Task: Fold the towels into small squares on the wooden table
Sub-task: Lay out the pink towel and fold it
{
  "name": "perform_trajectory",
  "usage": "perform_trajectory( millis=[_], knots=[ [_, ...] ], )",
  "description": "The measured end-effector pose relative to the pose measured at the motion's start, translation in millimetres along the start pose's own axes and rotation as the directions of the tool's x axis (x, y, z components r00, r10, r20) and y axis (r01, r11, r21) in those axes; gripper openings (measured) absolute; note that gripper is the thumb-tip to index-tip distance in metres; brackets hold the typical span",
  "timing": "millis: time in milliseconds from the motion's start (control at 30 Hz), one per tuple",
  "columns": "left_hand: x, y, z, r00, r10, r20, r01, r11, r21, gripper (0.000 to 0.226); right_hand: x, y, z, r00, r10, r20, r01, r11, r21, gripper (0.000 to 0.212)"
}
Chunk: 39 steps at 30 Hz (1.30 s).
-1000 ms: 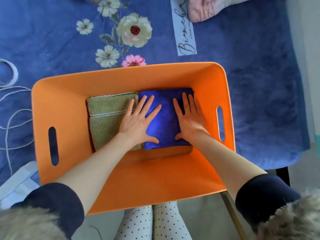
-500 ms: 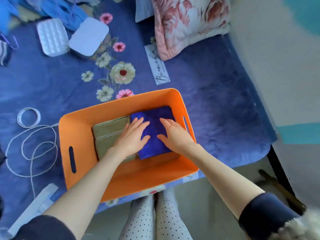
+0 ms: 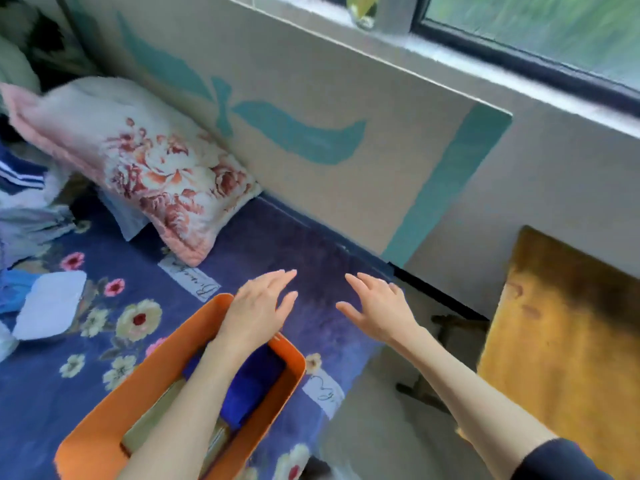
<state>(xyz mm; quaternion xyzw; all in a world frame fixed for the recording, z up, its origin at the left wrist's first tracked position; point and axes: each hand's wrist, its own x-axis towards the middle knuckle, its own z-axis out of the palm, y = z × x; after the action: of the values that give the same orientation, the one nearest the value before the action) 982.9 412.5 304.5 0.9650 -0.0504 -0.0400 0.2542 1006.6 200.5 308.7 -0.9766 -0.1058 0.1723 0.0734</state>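
Both arms stretched forward, palms down, fingers straight and spread, grasping nothing. Left hand (image 3: pixel 258 308) above the far rim of the orange basket (image 3: pixel 104 424), forearm crossing over its inside. Right hand (image 3: pixel 379 306) apart from the basket, over the bed's blue flowered blanket (image 3: pixel 86 358) near its right edge. In the basket, side by side: a folded blue towel (image 3: pixel 252 386) against the right wall, a green towel (image 3: pixel 156 420) to its left. Wooden table (image 3: pixel 561 341) off to the right, beyond the bed's edge. Flowered pillow (image 3: pixel 145 168) at the blanket's far side against the wall.
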Motion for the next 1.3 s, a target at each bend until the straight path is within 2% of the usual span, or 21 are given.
perform_trajectory(
  millis=[100,267,433,600,733,933,1167,1300],
  knots=[
    [6.6,37.5,-0.2,0.979,0.199,0.053,-0.201,0.979,0.032,0.071,-50.5,28.7,-11.6,0.972,0.214,-0.096,-0.209,0.976,0.061,0.064],
    [-6.9,107.9,17.0,0.859,0.470,0.201,-0.489,0.871,0.052,0.073,-156.4,64.6,-8.6,0.831,0.532,-0.161,-0.498,0.841,0.210,0.064],
    [-51.0,192.1,46.9,0.644,0.683,0.345,-0.726,0.688,-0.008,0.069,-277.0,83.3,8.9,0.622,0.770,-0.145,-0.696,0.628,0.348,0.064],
    [-125.0,261.3,78.4,0.440,0.805,0.398,-0.844,0.523,-0.124,0.056,-401.2,75.8,42.4,0.373,0.921,-0.109,-0.807,0.381,0.452,0.065],
    [-204.5,308.0,104.4,0.217,0.869,0.445,-0.916,0.338,-0.214,0.046,-504.5,51.7,77.9,0.159,0.984,-0.076,-0.835,0.175,0.522,0.064],
    [-360.1,354.4,128.4,-0.063,0.906,0.418,-0.929,0.100,-0.356,0.044,-658.2,-23.3,143.4,-0.125,0.992,0.003,-0.817,-0.105,0.567,0.064],
    [-555.1,373.4,152.3,-0.408,0.826,0.389,-0.837,-0.168,-0.521,0.041,-802.7,-135.5,213.6,-0.425,0.895,0.135,-0.692,-0.417,0.589,0.064],
    [-653.2,378.3,159.2,-0.599,0.724,0.341,-0.737,-0.334,-0.587,0.042,-860.6,-184.8,246.8,-0.562,0.803,0.198,-0.584,-0.555,0.592,0.064]
  ],
)
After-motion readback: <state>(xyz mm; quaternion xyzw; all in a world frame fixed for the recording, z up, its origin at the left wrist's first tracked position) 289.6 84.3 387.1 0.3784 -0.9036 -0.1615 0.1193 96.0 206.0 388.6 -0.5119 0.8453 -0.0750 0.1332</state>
